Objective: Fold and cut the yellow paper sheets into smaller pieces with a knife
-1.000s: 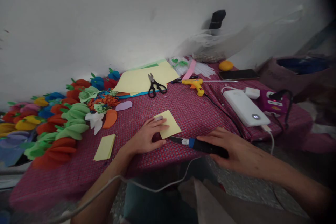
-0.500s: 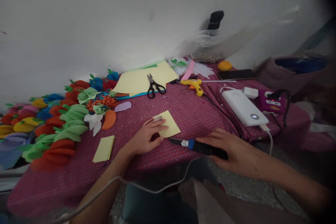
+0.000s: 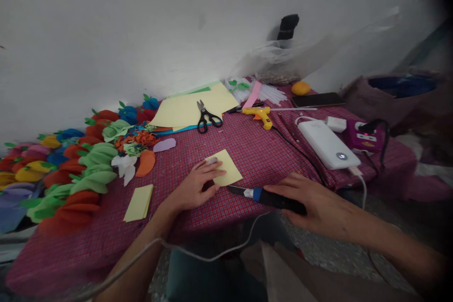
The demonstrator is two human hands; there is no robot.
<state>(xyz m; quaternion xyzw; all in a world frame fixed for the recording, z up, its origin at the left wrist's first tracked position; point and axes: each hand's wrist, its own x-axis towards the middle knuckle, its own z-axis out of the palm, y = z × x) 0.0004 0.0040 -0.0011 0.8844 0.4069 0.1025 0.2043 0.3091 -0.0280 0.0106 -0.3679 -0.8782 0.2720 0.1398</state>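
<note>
Left hand: the left hand (image 3: pixel 196 184) lies flat with the fingers spread, not clenched, and its fingertips press on the near-left part of the yellow paper (image 3: pixel 230 171).
Right hand: the right hand (image 3: pixel 311 203) is closed around the dark handle of the knife (image 3: pixel 255 193).
Knife: it lies low over the table edge, and the blade points left, just beside the near corner of the yellow paper.
Yellow paper: it lies flat on the red checked cloth (image 3: pixel 255 146), near the front edge.
Around: a folded yellow sheet (image 3: pixel 138 203) is at the left, the paper flowers (image 3: pixel 81 170) are further left, and the scissors (image 3: pixel 207 117), glue gun (image 3: pixel 261 114) and power bank (image 3: pixel 327 144) are behind.
</note>
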